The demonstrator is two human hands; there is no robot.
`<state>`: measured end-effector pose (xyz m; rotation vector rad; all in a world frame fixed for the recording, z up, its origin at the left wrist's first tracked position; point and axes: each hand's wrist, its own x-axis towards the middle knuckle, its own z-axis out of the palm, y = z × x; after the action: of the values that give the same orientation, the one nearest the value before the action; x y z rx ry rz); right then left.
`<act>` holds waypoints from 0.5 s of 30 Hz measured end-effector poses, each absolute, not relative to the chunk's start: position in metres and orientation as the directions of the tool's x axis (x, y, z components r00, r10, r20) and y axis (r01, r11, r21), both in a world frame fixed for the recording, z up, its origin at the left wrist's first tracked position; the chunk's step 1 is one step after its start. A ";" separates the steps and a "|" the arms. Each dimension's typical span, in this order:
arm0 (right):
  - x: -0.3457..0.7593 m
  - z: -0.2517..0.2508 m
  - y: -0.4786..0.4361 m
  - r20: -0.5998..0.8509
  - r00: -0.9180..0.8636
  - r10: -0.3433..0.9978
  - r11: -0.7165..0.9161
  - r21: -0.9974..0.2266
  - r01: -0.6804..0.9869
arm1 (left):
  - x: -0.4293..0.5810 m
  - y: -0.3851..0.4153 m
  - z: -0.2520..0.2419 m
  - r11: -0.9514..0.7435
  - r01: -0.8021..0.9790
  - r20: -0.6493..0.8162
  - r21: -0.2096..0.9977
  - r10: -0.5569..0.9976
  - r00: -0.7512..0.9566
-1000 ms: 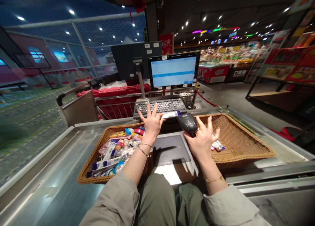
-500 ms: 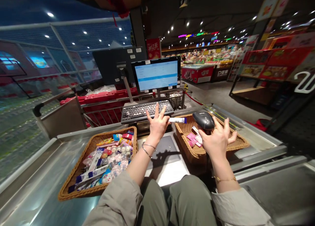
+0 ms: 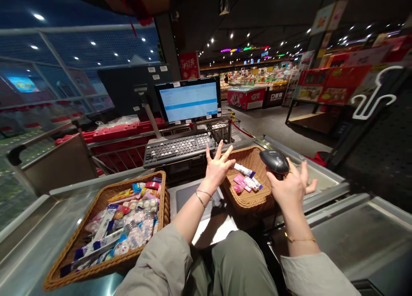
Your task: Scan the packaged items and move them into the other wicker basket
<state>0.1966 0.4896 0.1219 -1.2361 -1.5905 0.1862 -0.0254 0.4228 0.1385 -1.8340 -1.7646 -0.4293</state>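
Note:
My right hand [image 3: 289, 186] is wrapped around a black handheld barcode scanner [image 3: 274, 160], held over the right side of a wicker basket [image 3: 249, 203]. My left hand [image 3: 219, 169] is open above that basket's left rim, its fingers spread. Just beyond the left fingertips, inside the basket, is a slim white-and-blue candy stick pack [image 3: 243, 170]; whether it touches the basket floor I cannot tell. Pink packets [image 3: 243, 182] and another white pack lie below it. On the left, a larger wicker basket [image 3: 164, 201] holds many sweets, stick packs and clear bottles of small candies [image 3: 141, 227].
A keyboard [image 3: 178, 149] and a lit monitor [image 3: 189, 100] stand ahead. The baskets rest on a metal counter [image 3: 38, 240]. Behind are a shopping cart with red contents [image 3: 112, 135], a white hook [image 3: 373, 100] at right, and shop displays.
My left hand has moved right, from near the keyboard to the right basket, and let go of the stick pack. The view has turned right; the scanner stays in my right hand.

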 end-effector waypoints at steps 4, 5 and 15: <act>0.199 0.121 0.491 0.632 0.112 0.767 0.440 -0.645 0.625 | -0.018 0.425 0.128 0.019 0.989 0.496 -0.150 0.866 0.058; 0.199 0.120 0.492 0.634 0.114 0.765 0.436 -0.640 0.633 | -0.018 0.424 0.127 0.021 0.990 0.484 -0.143 0.873 0.051; 0.170 0.122 0.480 0.633 0.008 0.774 0.490 -0.607 0.626 | -0.042 0.376 0.131 0.155 0.988 0.539 -0.024 0.834 -0.118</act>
<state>0.1701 0.4796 0.1221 -1.2061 -1.6912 0.1772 -0.0419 0.3756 0.1312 -1.7310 -2.0101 -0.4813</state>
